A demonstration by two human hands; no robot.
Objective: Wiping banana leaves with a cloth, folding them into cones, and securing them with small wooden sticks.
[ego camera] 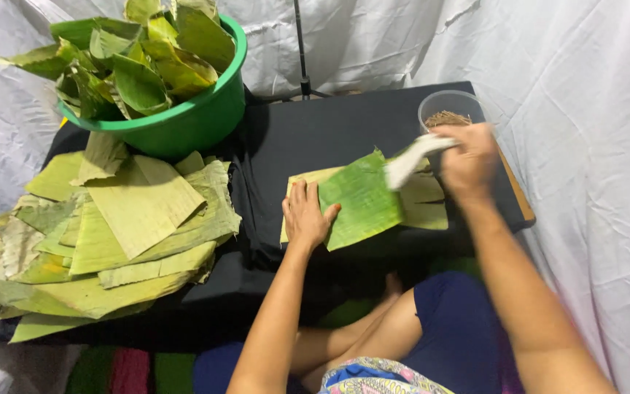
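A green banana leaf piece [362,198] lies on the black table [315,131], on top of paler leaf pieces [423,204]. My left hand [306,215] presses flat on the left part of the leaf, fingers spread. My right hand [468,160] is raised over the leaf's right edge and grips a white cloth [411,160], which is blurred and touches the leaf's upper right corner.
A green plastic tub [184,120] full of leaves stands at the back left. In front of it lies a heap of cut leaf pieces [111,226]. A clear round container [450,109] with brown sticks sits at the back right. White sheeting surrounds the table.
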